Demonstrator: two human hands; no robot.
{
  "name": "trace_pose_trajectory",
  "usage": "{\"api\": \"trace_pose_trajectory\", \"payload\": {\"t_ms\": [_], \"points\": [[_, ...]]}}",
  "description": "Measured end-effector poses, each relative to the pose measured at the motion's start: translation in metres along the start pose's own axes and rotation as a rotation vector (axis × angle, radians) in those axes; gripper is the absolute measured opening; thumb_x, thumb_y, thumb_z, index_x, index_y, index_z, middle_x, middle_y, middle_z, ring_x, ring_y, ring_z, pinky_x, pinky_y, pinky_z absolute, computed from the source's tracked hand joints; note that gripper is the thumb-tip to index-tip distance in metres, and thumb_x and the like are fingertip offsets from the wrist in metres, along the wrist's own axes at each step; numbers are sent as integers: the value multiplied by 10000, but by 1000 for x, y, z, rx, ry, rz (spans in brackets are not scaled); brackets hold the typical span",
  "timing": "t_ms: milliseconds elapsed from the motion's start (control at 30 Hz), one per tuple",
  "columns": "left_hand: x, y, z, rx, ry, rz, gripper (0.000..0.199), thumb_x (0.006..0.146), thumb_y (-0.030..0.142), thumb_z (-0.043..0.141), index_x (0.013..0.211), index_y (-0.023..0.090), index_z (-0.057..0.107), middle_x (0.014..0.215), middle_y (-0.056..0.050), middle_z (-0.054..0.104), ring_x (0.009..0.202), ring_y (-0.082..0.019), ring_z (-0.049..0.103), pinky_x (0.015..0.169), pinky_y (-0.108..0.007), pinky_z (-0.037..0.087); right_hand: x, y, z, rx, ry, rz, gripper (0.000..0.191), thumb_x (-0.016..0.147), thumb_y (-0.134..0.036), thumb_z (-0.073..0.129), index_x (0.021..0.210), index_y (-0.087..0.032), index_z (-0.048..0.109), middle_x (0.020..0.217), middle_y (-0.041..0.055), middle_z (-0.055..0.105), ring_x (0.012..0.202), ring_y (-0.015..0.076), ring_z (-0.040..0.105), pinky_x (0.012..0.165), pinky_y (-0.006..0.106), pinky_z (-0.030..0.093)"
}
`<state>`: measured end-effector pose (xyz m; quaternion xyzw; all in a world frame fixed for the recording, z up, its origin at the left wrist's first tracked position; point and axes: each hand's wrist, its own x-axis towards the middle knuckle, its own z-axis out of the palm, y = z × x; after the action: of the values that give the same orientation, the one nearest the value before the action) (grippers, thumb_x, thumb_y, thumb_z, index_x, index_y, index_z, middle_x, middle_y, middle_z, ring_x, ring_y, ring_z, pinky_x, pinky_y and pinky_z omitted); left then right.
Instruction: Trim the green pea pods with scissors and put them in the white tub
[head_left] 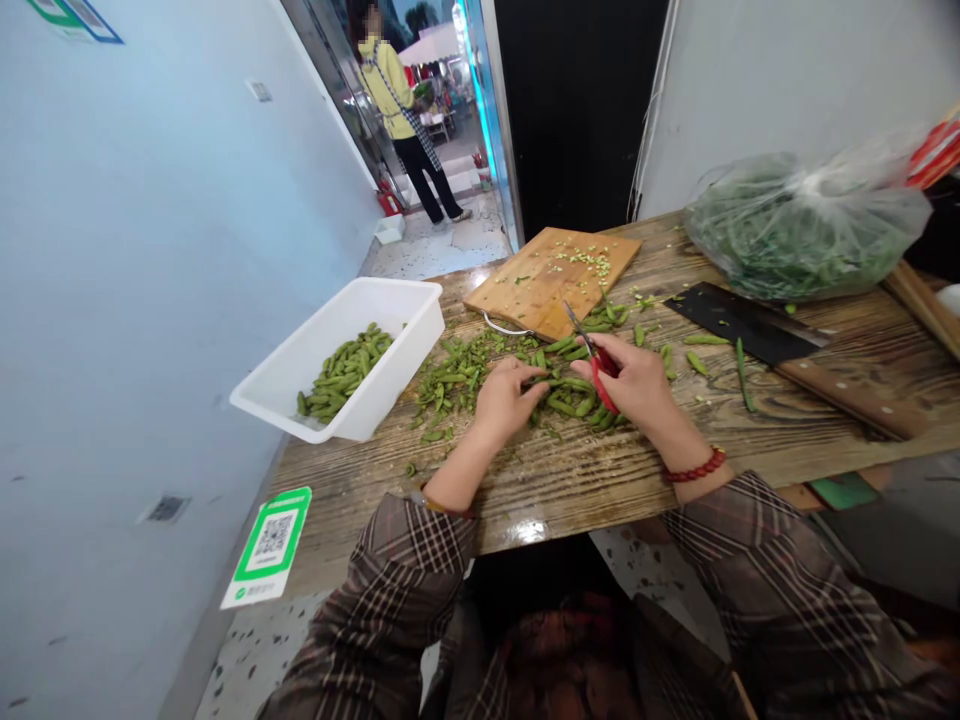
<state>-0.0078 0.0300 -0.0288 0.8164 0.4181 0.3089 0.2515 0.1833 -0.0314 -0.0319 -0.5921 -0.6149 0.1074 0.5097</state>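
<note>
My right hand (637,382) is closed around the red-handled scissors (606,385), whose blades point up and away toward the cutting board. My left hand (504,400) is beside it, thumb and fingers pinched at the edge of the edamame pods (574,400). Something dark green, apparently one pod, shows between those fingertips, partly hidden. To the left of the pods lies a heap of small green trimmings (454,375). A white plastic tub (405,365) at the left holds more edamame pods (346,370).
A wooden cutting board (517,275) with pale green bits lies behind the pods. On the right are a cleaver (750,325) and a clear bag of greens (802,230). A QR-code card (270,545) is at the table's left edge. Beyond, a person (397,110) stands in the doorway.
</note>
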Motion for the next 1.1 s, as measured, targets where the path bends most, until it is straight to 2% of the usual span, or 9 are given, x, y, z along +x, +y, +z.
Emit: {"api": "trace_pose_trajectory", "payload": {"t_ms": [67, 133, 200, 333, 433, 633, 867, 1100], "points": [[-1, -1, 2, 88, -9, 42, 127, 736, 220, 677, 841, 201, 747, 762, -39, 562, 799, -186, 519, 738, -313, 406, -1, -1, 0, -10, -14, -8, 430, 772, -472, 664, 1091, -183, 691, 752, 29, 669, 609, 158, 548, 586, 274, 416], [-2, -2, 1, 50, 6, 37, 103, 732, 203, 674, 807, 192, 743, 747, -36, 560, 781, -178, 512, 725, -307, 394, -1, -1, 0, -11, -23, -14, 432, 773, -471, 664, 1090, -178, 689, 753, 30, 667, 612, 158, 548, 586, 272, 417], [-3, -3, -3, -110, 36, -23, 80, 723, 204, 678, 777, 175, 729, 713, -23, 560, 724, -156, 500, 699, -290, 385, -1, 1, 1, -11, -39, -18, 433, 781, -474, 654, 1094, -176, 684, 757, 30, 665, 616, 156, 549, 587, 270, 421], [-7, -1, -12, -581, 47, -243, 163, 718, 283, 688, 824, 159, 691, 668, 14, 563, 591, -99, 440, 596, -240, 342, -2, 4, 2, -16, -113, -77, 431, 787, -494, 644, 1096, -195, 676, 751, 27, 652, 629, 161, 556, 598, 274, 436], [-10, 4, -15, -745, 39, -325, 211, 696, 317, 716, 827, 158, 673, 626, 38, 532, 541, -72, 386, 548, -216, 296, -2, 5, 3, -3, -179, -146, 444, 777, -498, 658, 1100, -193, 667, 768, 34, 637, 648, 166, 557, 613, 281, 450], [-13, 12, -12, -773, 41, -304, 224, 659, 311, 748, 782, 146, 659, 616, 43, 518, 549, -65, 378, 545, -210, 285, -4, 4, 5, 17, -277, -173, 481, 762, -490, 684, 1135, -188, 651, 782, 34, 619, 659, 161, 548, 621, 285, 451], [-15, 14, -11, -720, 28, -243, 205, 655, 289, 748, 769, 141, 665, 665, 19, 567, 616, -92, 453, 624, -230, 346, -5, 3, 6, 35, -295, -174, 501, 744, -523, 692, 1106, -179, 659, 773, 36, 626, 638, 157, 537, 598, 275, 432], [-13, 7, -11, -589, 9, -123, 172, 721, 303, 702, 790, 147, 688, 731, -15, 602, 696, -130, 507, 697, -261, 386, -7, -1, 5, -78, -346, -215, 374, 791, -485, 655, 1036, -204, 682, 726, 26, 618, 604, 147, 510, 581, 256, 394]]}}
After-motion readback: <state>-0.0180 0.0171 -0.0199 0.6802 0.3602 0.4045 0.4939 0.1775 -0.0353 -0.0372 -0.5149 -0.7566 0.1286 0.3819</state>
